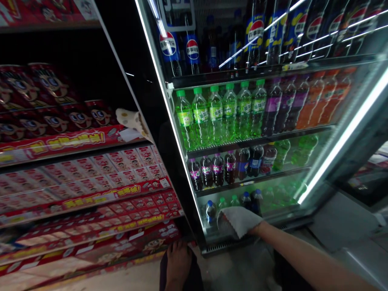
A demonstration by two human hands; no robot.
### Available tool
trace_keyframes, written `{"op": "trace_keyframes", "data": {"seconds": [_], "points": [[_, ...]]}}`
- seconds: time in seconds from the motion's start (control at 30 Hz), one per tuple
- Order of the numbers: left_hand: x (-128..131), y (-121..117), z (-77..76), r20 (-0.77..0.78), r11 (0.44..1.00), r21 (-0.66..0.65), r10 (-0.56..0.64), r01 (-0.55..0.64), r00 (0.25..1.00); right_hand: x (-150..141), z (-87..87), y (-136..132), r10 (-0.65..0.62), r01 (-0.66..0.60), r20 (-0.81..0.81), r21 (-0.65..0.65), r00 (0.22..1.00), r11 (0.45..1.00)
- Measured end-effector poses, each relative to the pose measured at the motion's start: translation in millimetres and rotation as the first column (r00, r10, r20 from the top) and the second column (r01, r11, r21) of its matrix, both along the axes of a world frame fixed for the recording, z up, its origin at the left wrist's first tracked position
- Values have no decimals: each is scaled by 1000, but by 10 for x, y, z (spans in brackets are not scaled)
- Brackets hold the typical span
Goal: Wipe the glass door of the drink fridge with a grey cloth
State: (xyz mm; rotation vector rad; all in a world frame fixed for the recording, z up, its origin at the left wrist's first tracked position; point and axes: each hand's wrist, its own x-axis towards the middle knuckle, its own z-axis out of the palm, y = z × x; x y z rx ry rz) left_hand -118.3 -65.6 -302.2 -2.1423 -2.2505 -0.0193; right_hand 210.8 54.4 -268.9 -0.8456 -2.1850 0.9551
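My right hand (253,229) reaches to the bottom of a glass-fronted drinks fridge. A pale grey-white cloth (242,220) covers most of its fingers and lies against the lower part of the glass door (230,238). Behind the cloth, on the lowest fridge shelf, are small bottles, among them a dark bottle (210,212) with a blue cap. My left hand (179,258) rests on my dark-clothed knee (197,268), fingers laid over it and holding nothing.
Green bottles (216,115), purple ones and orange ones line the middle fridge shelf, with Pepsi bottles (192,48) above. At left, shelves hold red cans (80,115) and pink-red cartons (130,157). A whitish crumpled item (129,118) lies beside the cans. The black fridge frame (169,141) stands between.
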Motion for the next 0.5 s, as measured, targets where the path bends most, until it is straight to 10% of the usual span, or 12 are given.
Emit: {"op": "trace_keyframes", "data": {"seconds": [0.1,0.23,0.4,0.5], "points": [[-9,8,-35,6,1000,1,-17,17,1000,278,192,67,-109,89,73,229,991,969],[13,10,-24,-8,999,5,-37,37,999,705,608,85,-410,473,-241,357,880,806],[60,1,39,-29,999,-10,-33,32,999,1202,895,104,-676,909,-665,10,317,417],[51,2,38,-47,999,3,-36,36,998,1367,880,143,-683,862,-689,-170,243,477]]}}
